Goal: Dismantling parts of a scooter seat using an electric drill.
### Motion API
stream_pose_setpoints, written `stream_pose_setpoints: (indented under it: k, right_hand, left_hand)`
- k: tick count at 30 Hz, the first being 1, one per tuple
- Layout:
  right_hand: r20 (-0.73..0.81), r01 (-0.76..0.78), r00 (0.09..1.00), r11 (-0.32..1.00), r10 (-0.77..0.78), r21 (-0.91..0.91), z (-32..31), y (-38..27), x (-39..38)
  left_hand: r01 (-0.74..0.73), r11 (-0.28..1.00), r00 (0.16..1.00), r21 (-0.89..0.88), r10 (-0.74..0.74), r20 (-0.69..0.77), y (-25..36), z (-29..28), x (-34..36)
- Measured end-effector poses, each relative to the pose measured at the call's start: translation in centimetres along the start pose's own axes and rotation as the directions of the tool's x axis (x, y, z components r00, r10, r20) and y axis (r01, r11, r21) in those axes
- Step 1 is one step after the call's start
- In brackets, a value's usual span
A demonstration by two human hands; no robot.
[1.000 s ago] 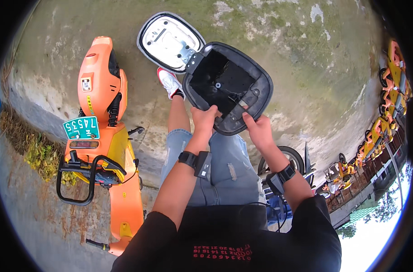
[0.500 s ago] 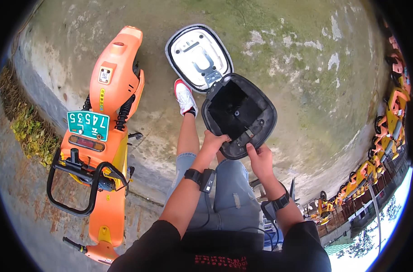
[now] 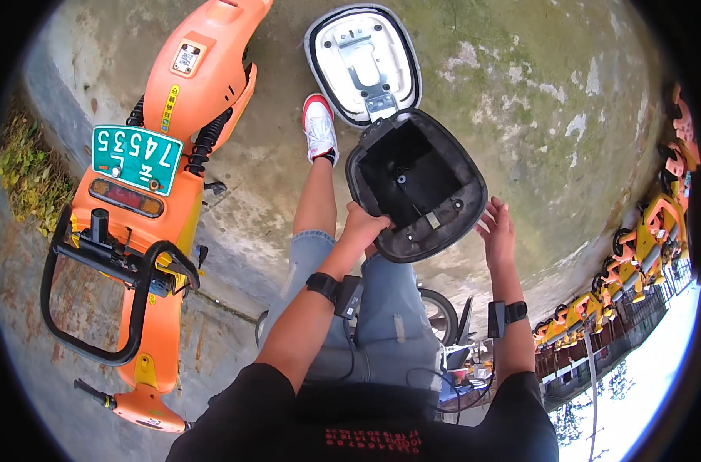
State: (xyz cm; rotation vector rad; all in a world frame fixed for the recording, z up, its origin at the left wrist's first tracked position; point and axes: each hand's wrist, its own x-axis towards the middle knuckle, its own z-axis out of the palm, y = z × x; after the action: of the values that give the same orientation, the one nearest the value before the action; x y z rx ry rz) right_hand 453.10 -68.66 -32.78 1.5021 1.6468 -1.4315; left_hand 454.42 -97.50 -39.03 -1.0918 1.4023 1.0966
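Observation:
A black scooter top box tilts in front of my legs, its hollow inside facing up. Its lid hangs open on a hinge at the far side, showing a white lining with a metal plate. My left hand is closed round the near left rim, thumb over the edge. Just off the right side of the box is my right hand, fingers apart and holding nothing. A small latch piece shows on the near inner rim.
An orange scooter with a green plate and a black rear rack stands close on my left. My shoe rests on the stained concrete floor. A row of orange and yellow scooters lines the far right.
My right hand has let go of the near rim and moved right, its fingers opening. The box has turned slightly, while my left hand keeps its grip. The view has shifted.

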Motion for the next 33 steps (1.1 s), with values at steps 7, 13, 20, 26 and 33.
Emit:
stream_pose_setpoints:
  k: [7,13,20,26,33]
  right_hand:
    - [0.056,0.071,0.996,0.995,-0.075,0.073,5.0,-2.8,-4.3]
    - [0.21,0.116,0.971,0.993,-0.117,0.021,4.9,-0.8,-4.2]
    - [-0.03,0.262,0.955,0.892,-0.294,-0.367,-0.7,4.9,6.9]
    - [-0.038,-0.178,0.984,0.944,0.174,-0.277,0.5,6.0,10.9]
    - [0.011,-0.345,0.939,0.938,0.345,-0.031,1.8,9.4,13.4]
  left_hand:
    - [-0.011,0.99,0.999,-0.138,0.015,0.031,-1.1,2.2,-0.3]
    - [0.068,0.978,0.994,-0.197,-0.049,0.101,-0.5,1.4,-0.4]
    - [0.057,0.981,0.937,-0.185,0.011,0.349,1.8,-5.7,7.0]
    - [0.105,0.972,0.885,-0.208,0.004,0.465,5.0,-10.0,8.1]
    - [0.218,0.96,0.855,-0.175,-0.102,0.508,8.5,-9.0,10.1]
